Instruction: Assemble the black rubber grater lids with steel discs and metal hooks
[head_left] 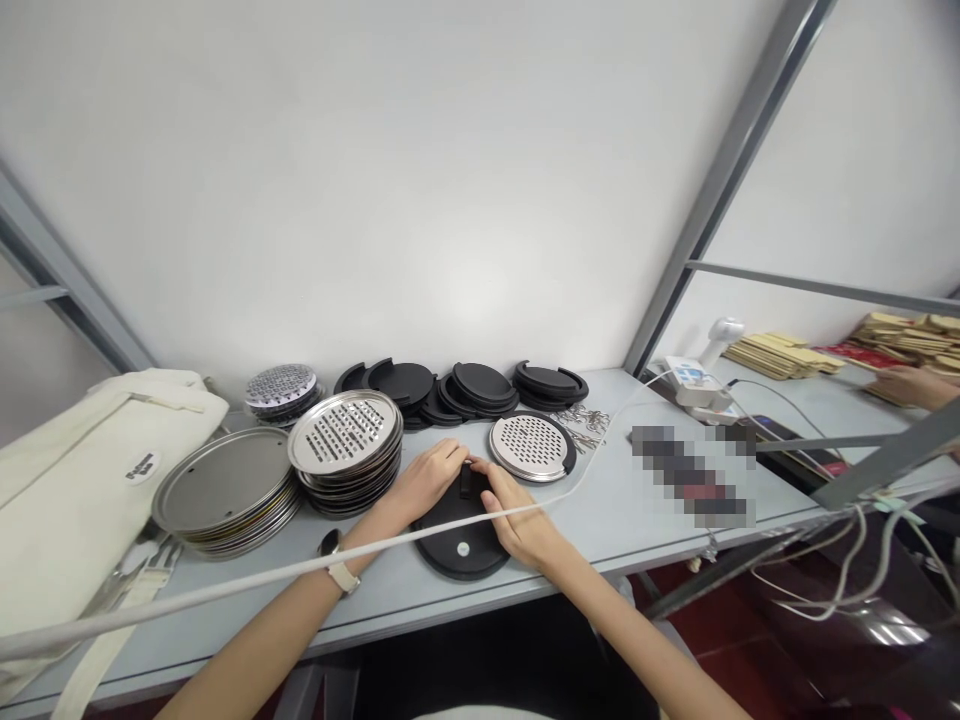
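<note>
The nearest thing between the forearms is a round black disc (480, 562), lying on the bench (600, 530) with a small pale sticker (463, 549) on its near part. The left hand (431, 480) reaches its far edge with fingers bunched narrow; whether they pinch anything cannot be told. The right hand (521, 520) rests over the disc's right side, thumb parted a little from fingers that meet the left fingertips; its grip is partly hidden. Just below them, a small dark tab (465, 480) lies on the disc.

It looks like close fingertip work at that far edge. Such handling calls for a steady disc and a light, precise touch, as the part is small and mostly covered. A white cable (225, 588) crosses in front of the forearms and could get in the way.

To the left of the left hand stand a stack of slotted metal discs (345, 435) and, beyond it sideways, a stack of plain metal discs (225, 480). Just right of the right hand lies a perforated metal disc (531, 447), black along part of its rim. Farther off are thin metal pieces (589, 425) and piled black covers (484, 383).
</note>
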